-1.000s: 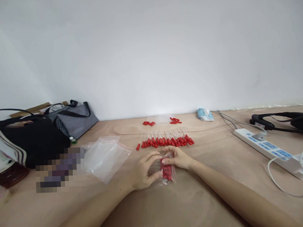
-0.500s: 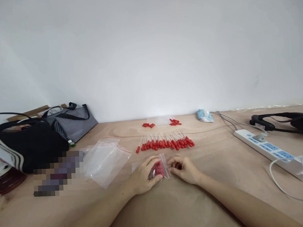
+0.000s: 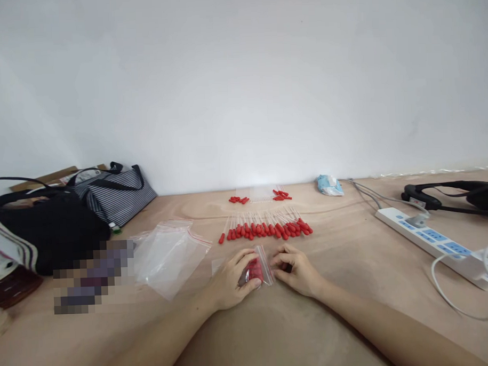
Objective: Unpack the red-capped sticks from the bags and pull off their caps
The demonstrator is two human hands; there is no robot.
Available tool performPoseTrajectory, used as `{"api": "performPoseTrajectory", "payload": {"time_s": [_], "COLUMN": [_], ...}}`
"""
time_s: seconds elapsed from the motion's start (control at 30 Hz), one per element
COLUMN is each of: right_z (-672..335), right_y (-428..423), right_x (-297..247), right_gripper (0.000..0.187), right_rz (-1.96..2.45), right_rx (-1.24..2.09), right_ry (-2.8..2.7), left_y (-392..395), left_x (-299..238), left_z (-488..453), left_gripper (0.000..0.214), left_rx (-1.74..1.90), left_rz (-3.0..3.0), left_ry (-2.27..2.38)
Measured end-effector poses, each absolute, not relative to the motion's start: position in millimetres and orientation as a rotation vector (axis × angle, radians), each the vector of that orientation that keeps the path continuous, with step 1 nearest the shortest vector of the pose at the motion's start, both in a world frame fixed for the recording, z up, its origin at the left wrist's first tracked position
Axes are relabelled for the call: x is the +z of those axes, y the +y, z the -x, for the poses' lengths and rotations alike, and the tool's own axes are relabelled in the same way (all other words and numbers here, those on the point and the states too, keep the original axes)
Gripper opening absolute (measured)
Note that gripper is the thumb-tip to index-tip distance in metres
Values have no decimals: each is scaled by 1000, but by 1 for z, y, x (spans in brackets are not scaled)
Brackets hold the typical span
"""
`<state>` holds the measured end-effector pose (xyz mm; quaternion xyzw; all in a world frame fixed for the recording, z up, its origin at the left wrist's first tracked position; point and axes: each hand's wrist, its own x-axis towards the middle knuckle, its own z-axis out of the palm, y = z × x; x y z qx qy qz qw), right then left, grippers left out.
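Note:
My left hand (image 3: pixel 230 279) is curled round a small clear zip bag (image 3: pixel 256 269) filled with red caps, which lies on the wooden tabletop (image 3: pixel 351 264). My right hand (image 3: pixel 295 269) rests just right of the bag, its fingertips pinched at the bag's red-striped edge. Just beyond both hands lies a row of thin clear droppers with red caps (image 3: pixel 267 228). Farther back, loose red caps (image 3: pixel 280 194) flank a small stack of clear tubes.
Empty clear zip bags (image 3: pixel 168 253) lie to the left, beside a black bag (image 3: pixel 49 227) and a striped bag (image 3: pixel 116 194). At right are a white power strip (image 3: pixel 430 238) with cables, a black neckband device (image 3: pixel 452 194) and a blue tissue pack (image 3: pixel 329 184).
The bag of red caps went from upright between both hands to lying under my left hand. My right hand shifted from the bag's top to its right edge.

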<state>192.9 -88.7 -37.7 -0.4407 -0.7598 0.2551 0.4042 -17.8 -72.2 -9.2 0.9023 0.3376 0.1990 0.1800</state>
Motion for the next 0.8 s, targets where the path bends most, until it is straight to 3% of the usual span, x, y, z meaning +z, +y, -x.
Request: {"api": "performPoseTrajectory", "payload": {"time_s": [0.53,0.8], "right_z": [-191,-186], "right_y": [-90,-91], "right_x": [-38,-36], "right_gripper": [13,14], "right_rz": [1052,975], "right_rx": [518,433], "right_ry": [-1976,-2034], "left_y": [-71,-48], "left_x": [-2,-1], "left_z": [17,5], "left_gripper": [44,27], "left_rx": [521,645], "left_rz": [-2613,-2967], "left_ry": [947,700]}}
